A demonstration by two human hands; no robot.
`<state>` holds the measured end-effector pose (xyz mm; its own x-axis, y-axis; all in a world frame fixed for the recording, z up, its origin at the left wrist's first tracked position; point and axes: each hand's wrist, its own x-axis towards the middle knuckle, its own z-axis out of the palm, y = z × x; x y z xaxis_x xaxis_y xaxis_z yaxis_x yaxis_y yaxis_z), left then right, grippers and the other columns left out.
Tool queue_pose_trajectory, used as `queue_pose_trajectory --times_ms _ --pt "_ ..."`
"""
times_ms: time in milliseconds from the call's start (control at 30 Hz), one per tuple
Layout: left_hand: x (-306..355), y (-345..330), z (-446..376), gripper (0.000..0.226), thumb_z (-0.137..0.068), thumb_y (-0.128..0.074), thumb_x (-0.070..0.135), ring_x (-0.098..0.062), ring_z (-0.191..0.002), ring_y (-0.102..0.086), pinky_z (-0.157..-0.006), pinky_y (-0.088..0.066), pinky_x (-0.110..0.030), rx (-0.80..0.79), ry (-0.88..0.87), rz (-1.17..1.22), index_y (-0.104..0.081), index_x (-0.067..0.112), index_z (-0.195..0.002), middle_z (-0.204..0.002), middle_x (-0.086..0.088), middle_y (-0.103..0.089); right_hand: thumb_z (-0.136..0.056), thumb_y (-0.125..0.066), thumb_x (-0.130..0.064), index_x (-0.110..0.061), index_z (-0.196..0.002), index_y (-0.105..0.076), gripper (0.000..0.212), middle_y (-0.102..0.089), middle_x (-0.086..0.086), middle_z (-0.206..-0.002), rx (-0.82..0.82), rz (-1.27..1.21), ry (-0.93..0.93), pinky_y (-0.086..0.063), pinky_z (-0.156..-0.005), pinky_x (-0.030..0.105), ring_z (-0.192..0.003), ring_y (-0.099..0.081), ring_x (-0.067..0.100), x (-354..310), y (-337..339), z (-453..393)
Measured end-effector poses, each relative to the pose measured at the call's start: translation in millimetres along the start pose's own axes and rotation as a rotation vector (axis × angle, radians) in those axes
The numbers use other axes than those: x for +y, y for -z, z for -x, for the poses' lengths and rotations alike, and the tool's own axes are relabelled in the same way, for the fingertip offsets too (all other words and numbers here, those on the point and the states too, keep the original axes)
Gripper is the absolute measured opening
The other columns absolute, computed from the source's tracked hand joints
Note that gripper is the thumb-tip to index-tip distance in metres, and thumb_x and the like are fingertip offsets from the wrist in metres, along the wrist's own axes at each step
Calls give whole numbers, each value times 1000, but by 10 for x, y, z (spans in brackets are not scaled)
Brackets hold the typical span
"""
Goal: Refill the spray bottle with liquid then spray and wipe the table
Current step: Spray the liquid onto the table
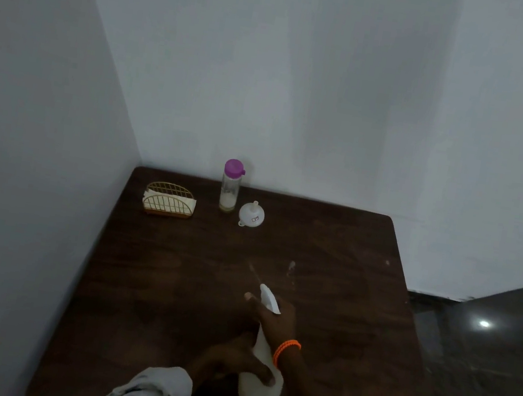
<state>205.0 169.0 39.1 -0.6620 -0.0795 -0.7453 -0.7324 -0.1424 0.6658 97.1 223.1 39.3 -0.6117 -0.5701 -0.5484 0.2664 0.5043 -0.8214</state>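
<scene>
The white spray bottle (259, 387) is held above the near part of the dark wooden table (172, 286), its nozzle pointing away from me. My right hand (272, 321), with an orange band at the wrist, grips the spray head and trigger. My left hand (235, 362) holds the bottle's lower body, thumb across its front. A thin streak of spray and a small pale wet patch (291, 266) show on the table beyond the nozzle. At the back stands a clear bottle with a purple cap (230, 186), a little pale liquid at its bottom. A white funnel (251, 214) lies beside it.
A gold wire holder with white napkins (169, 200) stands at the table's back left. White walls close in on the left and behind. The table's right edge drops to a dark glossy floor (482, 366).
</scene>
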Motion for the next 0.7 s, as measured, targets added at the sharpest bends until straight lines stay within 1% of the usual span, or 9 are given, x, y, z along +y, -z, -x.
queue_pose_trajectory --times_ms 167,267,333,400,433,500,533,633,700 --pt "-50 -25 -2 114 -59 -94 29 -21 -142 -40 -113 -42 -39 34 36 30 -33 22 -155 -151 2 -45 -58 -88 -58 -21 -115 -68 71 -76 -1 -100 -132 148 -113 -58 -81 30 -94 -72 15 30 -61 -144" --pt "-37 -58 -29 111 -66 -92 33 -25 -145 -36 -115 -38 -41 58 66 -38 -30 21 -156 -154 -2 -41 -62 -88 -58 -22 -113 -65 66 -73 -1 -101 -200 168 -126 -56 -85 32 -96 -69 12 -29 -58 -126" --pt "-34 -50 -38 111 -72 -89 37 -28 -147 -32 -114 -35 -40 120 124 -115 -22 18 -158 -158 -7 -33 -74 -85 -44 -26 -99 -62 38 -68 -4 -92 -254 197 -143 -52 -75 23 -87 -64 6 -60 -53 -81" --pt "-91 -24 -62 113 -68 -93 36 -28 -145 -38 -110 -40 -34 122 107 -67 -27 14 -157 -157 -9 -37 -78 -83 -36 -35 -95 -59 29 -65 -11 -97 -321 229 -146 -46 -66 14 -87 -61 1 -80 -74 -75" --pt "-128 -12 -61 112 -62 -96 35 -24 -137 -49 -102 -47 -25 93 86 -6 -36 12 -153 -151 -8 -47 -76 -84 -39 -37 -100 -60 34 -66 -10 -104 -343 268 -153 -46 -68 13 -91 -61 0 -67 -89 -92" --pt "-181 -8 -74 124 -39 -99 50 -12 -109 -64 -79 -51 -11 66 67 19 -49 7 -144 -127 -5 -64 -72 -85 -47 -37 -117 -59 53 -65 -7 -117 -376 321 -148 -48 -77 18 -99 -60 2 -68 -126 -120" --pt "-181 -22 -74 132 -33 -96 57 -9 -105 -63 -81 -50 -11 61 83 19 -48 7 -145 -127 -5 -63 -71 -85 -48 -35 -125 -57 62 -63 -8 -118 -387 334 -167 -48 -78 19 -100 -59 2 -78 -128 -137" --pt "-103 -133 -123 122 -65 -89 54 -23 -142 -39 -110 -38 -34 167 113 -27 -21 12 -157 -157 -10 -34 -73 -83 -49 -35 -135 -51 71 -57 -11 -117 -403 371 -193 -43 -76 18 -99 -54 3 -106 -80 -182" --pt "-73 -136 -149 109 -79 -84 42 -25 -147 -31 -113 -34 -36 153 78 -5 -15 12 -159 -161 -10 -27 -70 -84 -52 -35 -132 -53 71 -58 -13 -116 -388 385 -171 -45 -86 23 -105 -55 5 -107 -38 -193"
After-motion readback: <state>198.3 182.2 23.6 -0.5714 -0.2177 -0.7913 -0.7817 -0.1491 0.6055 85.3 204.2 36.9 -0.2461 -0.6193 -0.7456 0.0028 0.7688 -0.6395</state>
